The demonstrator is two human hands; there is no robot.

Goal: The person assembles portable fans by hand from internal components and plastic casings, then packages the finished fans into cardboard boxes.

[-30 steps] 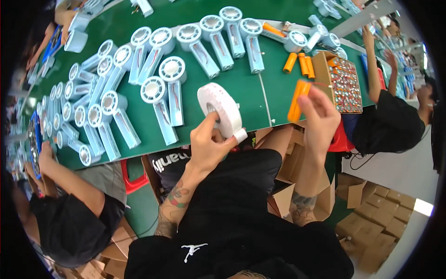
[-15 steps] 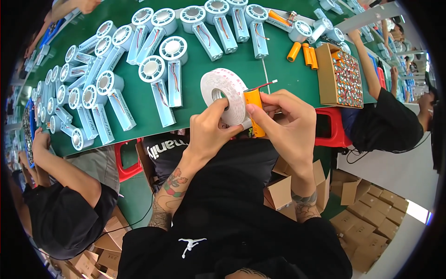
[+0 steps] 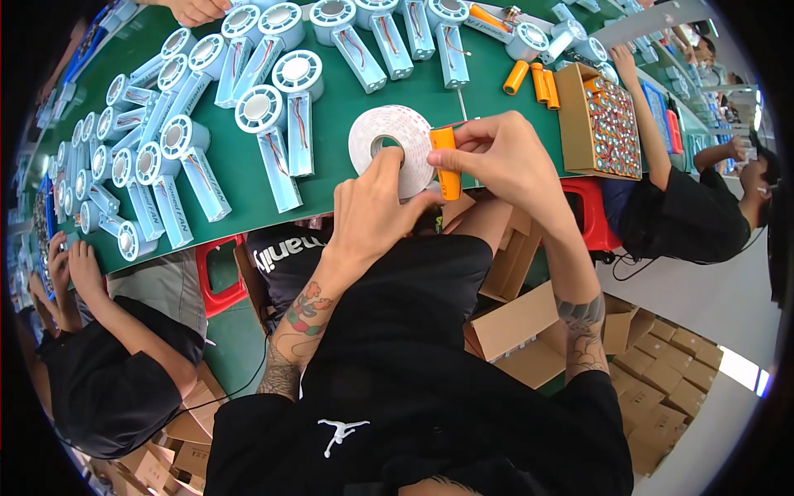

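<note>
A roll of white double-sided tape is gripped by my left hand, with fingers pushed into its core and the thumb stretched along its lower edge. Close against the roll's right side stands an orange cylindrical battery, nearly upright. My right hand pinches it between thumb and fingers. Whether tape joins roll and battery is not plain from here; the battery's wire is not visible. Both hands are above the near edge of the green table.
Light-blue handheld fan bodies with exposed wires cover the table's left and far side. Loose orange batteries lie near a carton packed with more. Co-workers sit on both sides; one hand reaches in at the far left. Open cartons stand below.
The battery and roll have risen in view, and the battery's wire and white plug have gone out of sight. My right elbow has swung outward. A co-worker's hand has come further in at the top left.
</note>
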